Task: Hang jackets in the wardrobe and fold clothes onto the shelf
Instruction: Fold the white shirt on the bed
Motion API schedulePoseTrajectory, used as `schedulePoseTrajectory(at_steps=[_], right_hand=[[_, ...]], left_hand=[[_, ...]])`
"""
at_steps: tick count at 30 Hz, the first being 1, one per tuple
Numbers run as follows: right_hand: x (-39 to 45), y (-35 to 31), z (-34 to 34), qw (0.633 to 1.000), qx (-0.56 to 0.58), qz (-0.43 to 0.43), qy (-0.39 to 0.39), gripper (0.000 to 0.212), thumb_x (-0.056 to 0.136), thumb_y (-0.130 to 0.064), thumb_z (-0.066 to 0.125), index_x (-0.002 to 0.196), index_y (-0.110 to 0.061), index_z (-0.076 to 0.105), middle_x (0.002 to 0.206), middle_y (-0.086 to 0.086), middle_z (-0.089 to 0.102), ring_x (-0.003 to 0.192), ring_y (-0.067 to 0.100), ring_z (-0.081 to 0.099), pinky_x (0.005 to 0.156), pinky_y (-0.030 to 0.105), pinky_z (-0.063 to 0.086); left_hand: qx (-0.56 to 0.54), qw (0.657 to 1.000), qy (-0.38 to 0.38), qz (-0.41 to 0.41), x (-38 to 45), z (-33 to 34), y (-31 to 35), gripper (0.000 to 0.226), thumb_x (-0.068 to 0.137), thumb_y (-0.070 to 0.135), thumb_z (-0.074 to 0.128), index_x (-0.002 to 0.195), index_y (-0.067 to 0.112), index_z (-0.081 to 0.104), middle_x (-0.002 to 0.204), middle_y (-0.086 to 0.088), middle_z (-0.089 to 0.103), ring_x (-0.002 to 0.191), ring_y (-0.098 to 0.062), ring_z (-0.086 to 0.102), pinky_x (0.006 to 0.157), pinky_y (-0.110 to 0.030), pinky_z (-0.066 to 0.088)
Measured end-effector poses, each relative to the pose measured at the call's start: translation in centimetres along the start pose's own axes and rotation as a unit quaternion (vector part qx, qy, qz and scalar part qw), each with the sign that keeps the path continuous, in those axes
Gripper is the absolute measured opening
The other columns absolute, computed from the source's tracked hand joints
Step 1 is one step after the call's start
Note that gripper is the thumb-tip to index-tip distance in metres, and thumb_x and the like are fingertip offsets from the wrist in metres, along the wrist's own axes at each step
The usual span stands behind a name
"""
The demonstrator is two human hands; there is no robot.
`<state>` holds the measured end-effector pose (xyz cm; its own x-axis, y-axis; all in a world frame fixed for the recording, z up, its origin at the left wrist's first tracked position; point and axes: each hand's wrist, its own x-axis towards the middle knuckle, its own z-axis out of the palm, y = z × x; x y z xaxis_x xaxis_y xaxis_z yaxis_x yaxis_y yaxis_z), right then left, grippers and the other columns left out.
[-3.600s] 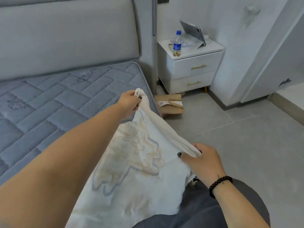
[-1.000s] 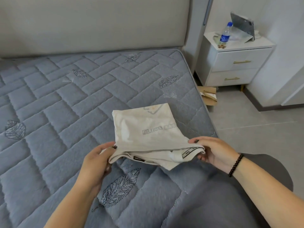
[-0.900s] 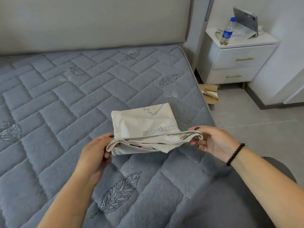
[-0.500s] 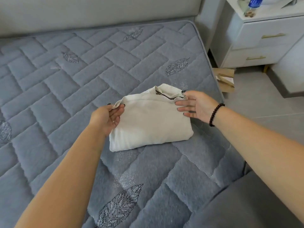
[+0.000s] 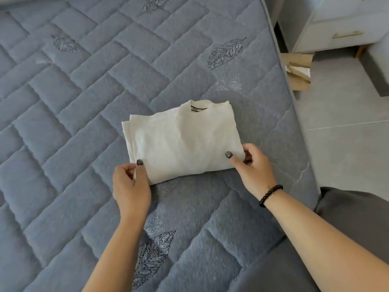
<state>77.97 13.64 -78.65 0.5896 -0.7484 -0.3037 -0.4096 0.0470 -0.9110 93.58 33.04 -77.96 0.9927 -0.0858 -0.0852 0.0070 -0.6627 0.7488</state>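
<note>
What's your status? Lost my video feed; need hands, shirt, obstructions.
Left hand pinching folded shirt at near-left corner. Right hand pinching near-right corner. Shirt folded, flat on mattress, not shelved. Nothing in the way.

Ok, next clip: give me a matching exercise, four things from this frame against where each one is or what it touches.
Things:
1. folded shirt
2. left hand
3. right hand
4. cardboard box

Places:
A. on the floor beside the bed
B. pinches the shirt's near right corner
C. lies on the quilted mattress
D. pinches the shirt's near left corner

Pairs: 1-C, 2-D, 3-B, 4-A
</note>
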Motion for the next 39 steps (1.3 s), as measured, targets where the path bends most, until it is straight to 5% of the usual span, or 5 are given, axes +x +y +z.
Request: schedulePoseTrajectory(at_steps=[8,12,17,27,39], right_hand=[[1.5,0.3,-1.8,0.996,-0.067,0.008,0.052,0.015,0.081,-0.021,0.075,0.069,-0.019,0.065,0.062,-0.001,0.063,0.058,0.012,0.053,0.05,0.011,0.043],[2.8,-0.1,-1.9,0.995,-0.069,0.061,0.032,0.024,0.074,-0.03,0.079,0.089,-0.021,0.064,0.073,-0.009,0.064,0.07,0.004,0.059,0.061,0.017,0.043],[5.8,-2.6,-1.5,0.992,0.018,0.115,-0.049,0.043,0.067,-0.043,0.082,0.095,-0.014,0.067,0.089,-0.005,0.073,0.087,0.015,0.069,0.075,0.031,0.055],[4.9,-3.9,-3.9,0.981,0.025,0.169,-0.09,0.021,0.074,-0.028,0.078,0.087,-0.014,0.069,0.081,-0.001,0.072,0.076,0.017,0.068,0.06,0.025,0.05],[-9.7,-5.1,-18.0,0.93,0.33,0.157,-0.043,0.03,0.073,-0.021,0.064,0.099,-0.01,0.075,0.102,0.011,0.073,0.086,0.026,0.072,0.063,0.034,0.059]], left_hand=[[0.06,0.997,0.001,-0.04,0.3,-0.7,-0.1,0.009,0.095,0.024,0.052,0.089,0.018,0.051,0.081,0.005,0.055,0.078,-0.016,0.053,0.079,-0.043,0.045],[0.027,0.996,-0.017,-0.079,2.3,-0.2,0.1,0.036,0.086,0.037,0.067,0.103,0.008,0.057,0.103,-0.008,0.061,0.101,-0.028,0.057,0.087,-0.044,0.048],[-0.056,0.972,-0.171,-0.151,5.3,-0.6,2.5,0.057,0.064,0.061,0.079,0.097,0.018,0.064,0.092,0.007,0.069,0.082,-0.014,0.066,0.063,-0.029,0.049],[-0.174,0.874,-0.379,-0.249,3.6,-1.4,5.5,0.059,0.06,0.037,0.09,0.111,0.014,0.07,0.104,-0.01,0.075,0.092,-0.031,0.072,0.072,-0.046,0.059],[-0.27,0.79,-0.545,-0.081,-6.8,-1.8,14.0,0.042,0.081,0.036,0.072,0.117,0.016,0.069,0.12,-0.011,0.069,0.11,-0.028,0.067,0.077,-0.037,0.058]])
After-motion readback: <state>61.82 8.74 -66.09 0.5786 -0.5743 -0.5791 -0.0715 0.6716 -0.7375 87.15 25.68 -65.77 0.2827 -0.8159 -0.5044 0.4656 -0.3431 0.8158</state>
